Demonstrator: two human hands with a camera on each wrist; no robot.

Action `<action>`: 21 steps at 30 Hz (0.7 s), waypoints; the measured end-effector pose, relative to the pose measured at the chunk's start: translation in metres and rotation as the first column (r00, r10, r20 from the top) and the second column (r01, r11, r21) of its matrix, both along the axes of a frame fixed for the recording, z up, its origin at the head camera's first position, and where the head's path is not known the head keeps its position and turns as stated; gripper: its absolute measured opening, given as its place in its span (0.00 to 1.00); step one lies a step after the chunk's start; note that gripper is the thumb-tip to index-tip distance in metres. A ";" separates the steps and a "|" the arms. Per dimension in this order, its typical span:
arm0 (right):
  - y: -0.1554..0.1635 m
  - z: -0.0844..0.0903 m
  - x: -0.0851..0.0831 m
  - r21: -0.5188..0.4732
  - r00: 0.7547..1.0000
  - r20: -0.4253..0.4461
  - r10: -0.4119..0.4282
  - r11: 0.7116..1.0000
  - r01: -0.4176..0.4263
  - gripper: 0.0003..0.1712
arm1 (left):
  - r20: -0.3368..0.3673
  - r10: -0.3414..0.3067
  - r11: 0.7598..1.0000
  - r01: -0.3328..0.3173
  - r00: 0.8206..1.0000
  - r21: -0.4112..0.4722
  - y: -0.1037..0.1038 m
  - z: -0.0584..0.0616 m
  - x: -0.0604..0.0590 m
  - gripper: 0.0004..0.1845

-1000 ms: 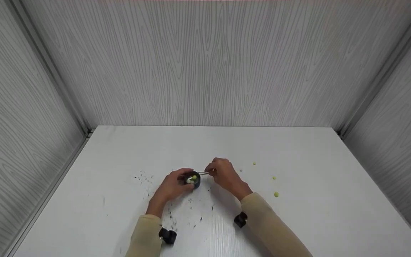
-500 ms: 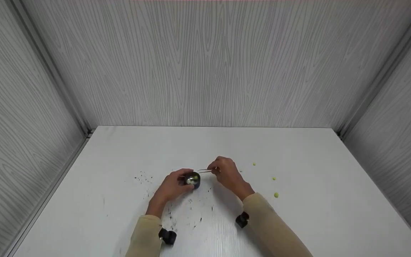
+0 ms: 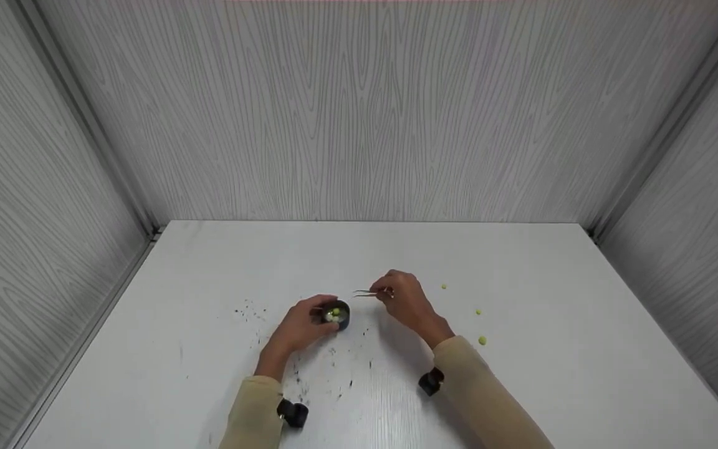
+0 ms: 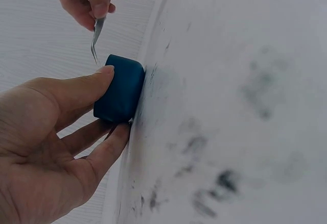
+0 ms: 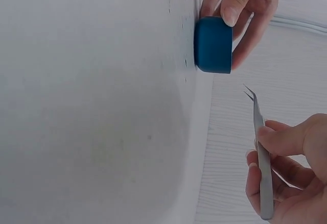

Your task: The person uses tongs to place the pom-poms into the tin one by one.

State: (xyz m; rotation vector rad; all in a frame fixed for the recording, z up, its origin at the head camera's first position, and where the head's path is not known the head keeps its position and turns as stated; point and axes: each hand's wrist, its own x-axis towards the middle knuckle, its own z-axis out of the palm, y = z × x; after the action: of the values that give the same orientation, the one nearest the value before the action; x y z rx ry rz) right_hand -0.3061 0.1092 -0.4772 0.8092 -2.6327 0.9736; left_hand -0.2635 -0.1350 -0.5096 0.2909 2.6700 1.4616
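My left hand (image 3: 300,325) grips a small dark blue cup (image 4: 121,89) on the table, thumb on one side and fingers on the other. In the head view its open mouth shows several white and yellow-green beads (image 3: 334,315) inside. To the right of the cup, my right hand (image 3: 405,302) pinches metal tweezers (image 5: 262,157) between thumb and fingers. Their bent, fine tips point toward the cup, spread slightly apart with nothing between them. A small gap separates tips and cup in both wrist views.
Yellow-green beads (image 3: 482,340) of differing size lie scattered on the white table (image 3: 240,249) to the right of my right hand. Dark specks and smudges (image 3: 250,310) mark the surface around the left forearm. Grey wood-grain panels (image 3: 359,112) stand at the back and both sides.
My right hand has drawn the tweezers back from the cup's mouth, to the right and slightly farther from me. The left hand and cup keep their place.
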 end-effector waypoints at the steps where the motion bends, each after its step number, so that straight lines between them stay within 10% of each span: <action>1: 0.003 0.001 0.000 -0.002 1.000 0.000 0.001 1.000 -0.001 0.08 | 0.000 -0.002 1.000 0.002 1.000 0.004 0.000 0.000 0.000 0.29; 21: 0.095 0.020 0.004 0.044 0.997 0.040 -0.059 0.997 0.057 0.09 | 0.004 -0.006 1.000 0.006 1.000 0.013 0.000 0.001 0.003 0.28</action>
State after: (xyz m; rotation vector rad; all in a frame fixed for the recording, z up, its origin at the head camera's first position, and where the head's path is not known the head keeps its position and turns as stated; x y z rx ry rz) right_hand -0.3021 0.2046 -0.4575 0.7256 -2.7047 0.9320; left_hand -0.2610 -0.1347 -0.5081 0.2968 2.6547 1.4765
